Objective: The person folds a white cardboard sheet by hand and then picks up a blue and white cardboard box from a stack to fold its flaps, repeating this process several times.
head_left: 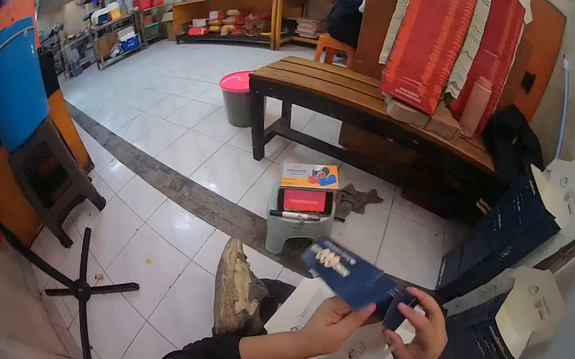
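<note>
Left hand (337, 326) pinches a flat navy-blue cardboard carton with pale lettering (346, 271) near its close end; right hand (420, 335) curls round the folded end, can't tell how tightly. If they pull against each other, imo the card creases or tears. Right under both hands there's white printed card (356, 352) a wrist could snag and shove. Farther ahead of the left hand, a careless swing might knock the slim marker pen (295, 215) off the grey plastic stool (282, 232).
</note>
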### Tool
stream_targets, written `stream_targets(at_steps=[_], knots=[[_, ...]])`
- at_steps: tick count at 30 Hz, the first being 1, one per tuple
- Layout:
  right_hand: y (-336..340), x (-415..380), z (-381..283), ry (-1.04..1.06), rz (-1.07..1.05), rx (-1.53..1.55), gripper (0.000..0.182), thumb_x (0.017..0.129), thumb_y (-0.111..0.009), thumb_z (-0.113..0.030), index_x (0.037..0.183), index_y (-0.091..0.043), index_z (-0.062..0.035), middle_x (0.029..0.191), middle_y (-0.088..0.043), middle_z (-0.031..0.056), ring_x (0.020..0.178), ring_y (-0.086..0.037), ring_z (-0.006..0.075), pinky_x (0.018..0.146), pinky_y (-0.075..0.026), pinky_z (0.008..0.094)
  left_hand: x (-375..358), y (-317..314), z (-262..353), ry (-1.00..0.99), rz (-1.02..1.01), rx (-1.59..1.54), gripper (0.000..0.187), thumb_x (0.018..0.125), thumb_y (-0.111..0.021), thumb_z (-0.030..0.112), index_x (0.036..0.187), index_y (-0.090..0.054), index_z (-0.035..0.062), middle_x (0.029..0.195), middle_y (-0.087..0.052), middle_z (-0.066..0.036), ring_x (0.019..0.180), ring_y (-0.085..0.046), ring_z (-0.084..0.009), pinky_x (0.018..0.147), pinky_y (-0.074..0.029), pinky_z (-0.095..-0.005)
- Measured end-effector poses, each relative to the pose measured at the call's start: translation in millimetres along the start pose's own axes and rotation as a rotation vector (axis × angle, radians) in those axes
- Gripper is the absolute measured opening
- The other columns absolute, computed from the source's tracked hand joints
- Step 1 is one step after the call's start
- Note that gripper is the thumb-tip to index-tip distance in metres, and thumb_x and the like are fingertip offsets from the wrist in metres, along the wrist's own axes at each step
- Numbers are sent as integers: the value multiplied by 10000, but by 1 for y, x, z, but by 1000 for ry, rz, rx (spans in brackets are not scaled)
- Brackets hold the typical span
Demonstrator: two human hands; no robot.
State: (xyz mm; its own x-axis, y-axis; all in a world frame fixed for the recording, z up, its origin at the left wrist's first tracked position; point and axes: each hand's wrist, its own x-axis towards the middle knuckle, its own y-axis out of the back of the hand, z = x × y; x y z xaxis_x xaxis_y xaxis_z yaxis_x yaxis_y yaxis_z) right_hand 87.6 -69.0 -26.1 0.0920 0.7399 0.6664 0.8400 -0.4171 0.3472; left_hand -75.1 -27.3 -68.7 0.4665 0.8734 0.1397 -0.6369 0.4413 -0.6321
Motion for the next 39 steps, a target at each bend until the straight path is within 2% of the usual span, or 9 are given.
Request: stream_targets(at_steps=[4, 12, 14, 16, 18, 24, 28, 31, 39], knots=[[8, 3, 9, 116, -286, 103, 360, 615, -878, -188, 911, -725, -50, 1216, -555, 254, 1143, -570, 365, 869, -556, 426, 7, 19, -2, -24, -199, -256, 311, 1016, -432, 110, 1300, -505, 7, 1253, -567, -91, 1134, -567, -172, 1011, -469, -352], [-1, -15, 18, 254, -44, -291, 314, 785, -767, -206, 1045, -661, -66, 1224, -577, 222, 1115, -580, 372, 946, -475, 455, 1, -1, -8, 4, -197, 183, 319, 1000, -480, 84, 1314, -502, 27, 1235, -552, -21, 1133, -516, -112, 949, -428, -287], [4, -23, 32, -36, 104, 222, 258, 853, -681, -174, 1099, -654, -104, 1229, -573, 222, 1080, -594, 396, 937, -467, 440, 8, 2, 4, 38, -207, 221, 295, 957, -544, 69, 1248, -552, 22, 1126, -622, -67, 1039, -599, -176, 888, -466, -303], [1, -12, 24, -168, 240, 384, 305, 861, -649, -220, 1156, -645, -141, 1290, -523, 239, 1179, -526, 429, 996, -408, 462, 13, 8, 19, 38, -461, 1085, 294, 878, -603, 45, 1169, -588, 13, 1012, -652, -166, 937, -633, -308, 826, -494, -363], [23, 6, 18, 11, -390, -299, 430, 828, -686, -336, 1217, -627, -163, 1383, -443, 233, 1324, -381, 436, 1086, -302, 503, 9, 15, 5, 11, -376, 1058, 312, 817, -622, 55, 1125, -601, 14, 970, -633, -220, 931, -600, -392, 789, -495, -421], [31, 3, 36, -71, -779, 97, 783, 641, -724, -629, 1291, -598, -211, 1429, -405, 176, 1397, -226, 448, 1095, -77, 655, 3, 24, 1, 140, -519, 1414, 297, 845, -585, 110, 1139, -613, 85, 938, -687, -116, 896, -654, -325, 760, -461, -448], [17, -4, 22, -49, -670, -182, 460, 734, -772, -342, 1100, -646, -92, 1205, -520, 157, 1303, -377, 404, 1093, -201, 589, -1, 24, -8, 66, -485, 1448, 372, 836, -607, 92, 1206, -567, 82, 886, -686, -142, 863, -649, -363, 769, -493, -456], [2, -20, 33, 38, -156, -297, 264, 722, -735, -81, 926, -567, -79, 1149, -562, 129, 1202, -492, 402, 1093, -245, 565, 0, 12, -5, 186, -354, 1363, 496, 844, -622, 98, 1317, -475, 93, 912, -694, -139, 895, -650, -336, 812, -472, -435], [21, -15, 28, 21, -605, -278, 313, 779, -736, -194, 1054, -612, -108, 1338, -544, 82, 1309, -401, 385, 1091, -252, 596, -5, 15, -8, 188, -343, 1235, 562, 853, -639, 144, 1363, -412, 72, 938, -702, -100, 932, -645, -297, 935, -398, -429]])
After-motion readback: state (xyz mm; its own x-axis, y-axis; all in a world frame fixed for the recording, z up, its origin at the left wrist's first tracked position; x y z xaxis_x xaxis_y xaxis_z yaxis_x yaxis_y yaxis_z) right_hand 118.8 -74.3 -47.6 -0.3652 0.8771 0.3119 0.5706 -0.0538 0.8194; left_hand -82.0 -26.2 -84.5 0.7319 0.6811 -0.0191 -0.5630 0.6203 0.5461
